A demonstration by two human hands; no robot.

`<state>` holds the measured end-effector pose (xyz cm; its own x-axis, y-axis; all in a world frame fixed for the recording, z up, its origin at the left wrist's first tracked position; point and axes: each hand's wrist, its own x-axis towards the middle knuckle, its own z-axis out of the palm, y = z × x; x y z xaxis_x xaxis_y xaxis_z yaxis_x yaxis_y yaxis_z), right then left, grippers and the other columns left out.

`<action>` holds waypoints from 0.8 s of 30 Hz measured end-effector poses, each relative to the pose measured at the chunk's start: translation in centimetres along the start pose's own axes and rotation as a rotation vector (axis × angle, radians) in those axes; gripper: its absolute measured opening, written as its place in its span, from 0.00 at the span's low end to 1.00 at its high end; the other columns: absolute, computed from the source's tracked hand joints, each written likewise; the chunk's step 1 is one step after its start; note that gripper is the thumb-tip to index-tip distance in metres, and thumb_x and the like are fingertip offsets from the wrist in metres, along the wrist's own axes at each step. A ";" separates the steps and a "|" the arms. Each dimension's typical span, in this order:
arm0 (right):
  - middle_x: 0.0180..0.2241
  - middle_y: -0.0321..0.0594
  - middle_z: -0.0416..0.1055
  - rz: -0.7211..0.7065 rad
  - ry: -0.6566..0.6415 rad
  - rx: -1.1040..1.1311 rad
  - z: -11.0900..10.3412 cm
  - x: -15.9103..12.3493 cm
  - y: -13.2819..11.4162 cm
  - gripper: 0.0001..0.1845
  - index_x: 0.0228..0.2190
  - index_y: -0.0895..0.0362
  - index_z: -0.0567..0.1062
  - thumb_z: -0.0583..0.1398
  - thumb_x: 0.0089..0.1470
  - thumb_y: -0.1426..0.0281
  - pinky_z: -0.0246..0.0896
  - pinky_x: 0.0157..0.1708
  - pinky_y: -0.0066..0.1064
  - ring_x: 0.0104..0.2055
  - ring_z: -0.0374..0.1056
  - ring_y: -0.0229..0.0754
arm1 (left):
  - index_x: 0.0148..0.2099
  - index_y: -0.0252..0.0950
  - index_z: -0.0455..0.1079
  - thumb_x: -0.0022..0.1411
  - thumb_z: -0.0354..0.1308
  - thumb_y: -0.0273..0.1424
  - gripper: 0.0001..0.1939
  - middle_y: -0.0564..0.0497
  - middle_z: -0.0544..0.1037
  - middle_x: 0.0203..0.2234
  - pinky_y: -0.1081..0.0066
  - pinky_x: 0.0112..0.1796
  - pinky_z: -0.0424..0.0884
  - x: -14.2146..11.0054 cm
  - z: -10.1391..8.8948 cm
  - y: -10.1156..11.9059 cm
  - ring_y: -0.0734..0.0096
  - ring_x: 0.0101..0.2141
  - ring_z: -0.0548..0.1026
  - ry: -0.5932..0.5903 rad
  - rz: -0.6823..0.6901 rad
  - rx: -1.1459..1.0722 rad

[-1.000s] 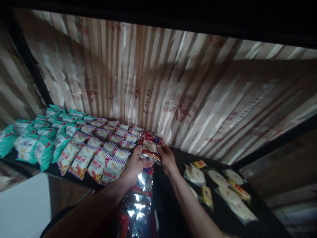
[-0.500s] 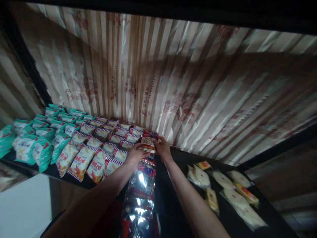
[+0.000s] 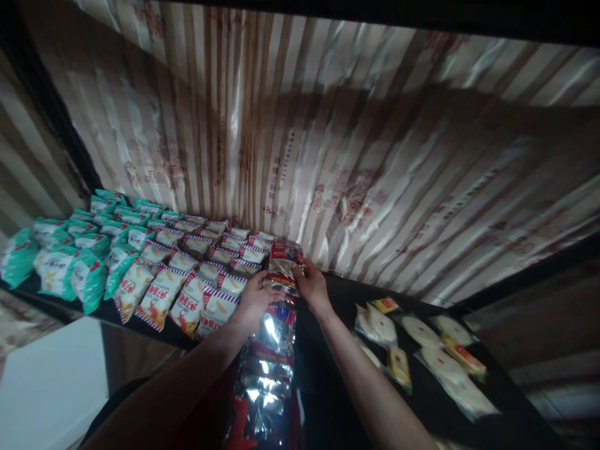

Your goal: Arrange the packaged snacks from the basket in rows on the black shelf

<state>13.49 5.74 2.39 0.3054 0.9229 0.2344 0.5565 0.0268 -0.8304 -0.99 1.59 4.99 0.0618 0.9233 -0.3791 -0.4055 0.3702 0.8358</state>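
Note:
A red and white snack packet (image 3: pixel 284 261) lies at the back edge of the black shelf, against the curtain. My left hand (image 3: pixel 257 299) has its fingers along the packet's left and lower edge. From the right side, my right hand (image 3: pixel 311 285) grips the same packet, thumb on top and fingertips curled behind its edge. Below my hands a row of shiny red, blue and silver packets (image 3: pixel 268 365) runs towards me, overlapping one another. Whether these are joined to the top packet I cannot tell.
Striped snack bags (image 3: pixel 162 294) stand in rows to the left, with teal bags (image 3: pixel 59 272) farther left. Flat round white packs (image 3: pixel 445 365) and small yellow packets (image 3: pixel 399 367) lie on the right. A pale curtain (image 3: pixel 347 156) hangs behind; a white box (image 3: pixel 54 381) is at lower left.
The view has shifted slightly. Both hands stay at the top red packet, with the left fingers a little more spread over its lower edge.

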 end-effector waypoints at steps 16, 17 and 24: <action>0.39 0.46 0.76 0.005 -0.181 -0.352 -1.2 -5.0 -1.1 0.25 0.51 0.58 0.67 0.48 0.57 0.58 0.62 0.37 0.32 0.40 0.72 0.47 | 0.56 0.28 0.58 0.59 0.52 0.23 0.22 0.54 0.74 0.23 0.71 0.34 0.73 -3.1 -3.2 -3.5 0.70 0.27 0.77 -0.001 0.078 0.061; 0.39 0.47 0.76 0.026 -0.215 -0.408 -1.2 -5.0 -1.1 0.26 0.52 0.57 0.66 0.48 0.57 0.57 0.62 0.36 0.32 0.40 0.72 0.47 | 0.55 0.28 0.58 0.59 0.52 0.23 0.21 0.54 0.74 0.22 0.71 0.34 0.73 -3.0 -3.2 -3.6 0.71 0.26 0.77 0.006 0.076 0.055; 0.37 0.49 0.76 0.005 -0.367 -0.784 -2.0 -4.9 -2.9 0.31 0.52 0.51 0.67 0.44 0.56 0.48 0.61 0.35 0.37 0.41 0.72 0.52 | 0.54 0.32 0.59 0.56 0.57 0.28 0.24 0.52 0.75 0.27 0.71 0.33 0.75 -2.5 -3.8 -4.8 0.72 0.27 0.77 0.018 0.107 0.023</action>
<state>11.96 0.37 4.71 0.1160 0.9915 -0.0583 0.9693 -0.1259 -0.2112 -2.66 -2.85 0.41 0.0031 0.9558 -0.2940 -0.3874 0.2722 0.8808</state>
